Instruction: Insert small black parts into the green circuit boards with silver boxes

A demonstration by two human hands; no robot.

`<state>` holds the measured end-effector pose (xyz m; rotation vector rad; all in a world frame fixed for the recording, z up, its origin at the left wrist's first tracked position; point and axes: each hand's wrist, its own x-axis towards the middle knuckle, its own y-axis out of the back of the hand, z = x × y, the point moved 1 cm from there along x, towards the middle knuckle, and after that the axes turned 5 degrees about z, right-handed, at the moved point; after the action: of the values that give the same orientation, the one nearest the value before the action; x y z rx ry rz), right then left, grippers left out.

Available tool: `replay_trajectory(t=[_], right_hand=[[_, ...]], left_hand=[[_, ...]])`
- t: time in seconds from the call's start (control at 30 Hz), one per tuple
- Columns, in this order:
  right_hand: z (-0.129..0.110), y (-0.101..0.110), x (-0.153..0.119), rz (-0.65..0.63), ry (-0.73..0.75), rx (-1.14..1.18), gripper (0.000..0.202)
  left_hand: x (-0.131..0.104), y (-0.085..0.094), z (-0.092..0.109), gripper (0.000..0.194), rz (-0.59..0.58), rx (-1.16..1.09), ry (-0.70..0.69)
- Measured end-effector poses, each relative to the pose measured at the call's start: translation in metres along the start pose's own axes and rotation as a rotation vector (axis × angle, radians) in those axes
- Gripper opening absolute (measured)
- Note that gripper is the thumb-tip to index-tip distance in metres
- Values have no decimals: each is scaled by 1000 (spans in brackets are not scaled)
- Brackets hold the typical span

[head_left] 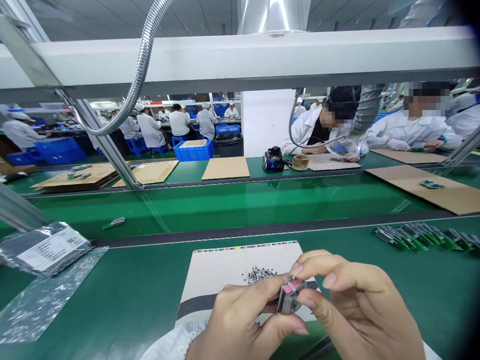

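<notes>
Between the fingers and thumb of my left hand [251,320] is a small rectangular electronic module [288,301], grey and clear-sided with a pink pad on top. Thin silver leads [289,284] cross the pink pad. My right hand [356,295] is closed at the module's upper right, index fingertip at the leads and thumb against the side. Whether a tiny part sits between those fingertips is hidden. Behind my hands lies a pile of small black parts with silver legs [260,275] on a pale cardboard sheet [213,270].
Several green circuit boards [423,236] lie in a row at right. A labelled silver bag [45,250] and bubble wrap [48,295] are at left. One board [114,223] sits on the green belt [225,205]. A metal hose [140,65] hangs overhead; co-workers sit opposite.
</notes>
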<state>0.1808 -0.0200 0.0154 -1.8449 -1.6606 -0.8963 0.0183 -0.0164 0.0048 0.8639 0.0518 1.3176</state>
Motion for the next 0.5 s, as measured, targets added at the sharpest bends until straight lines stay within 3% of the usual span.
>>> replay_trajectory(t=[0.27,0.5], right_hand=[[0,-2,1,6,10,2,30],[2,7,0,-45,-29,-86,20]], left_hand=[[0,1,3,29,27,87,-49],[-4,-3,-2,27,77,116,-27]])
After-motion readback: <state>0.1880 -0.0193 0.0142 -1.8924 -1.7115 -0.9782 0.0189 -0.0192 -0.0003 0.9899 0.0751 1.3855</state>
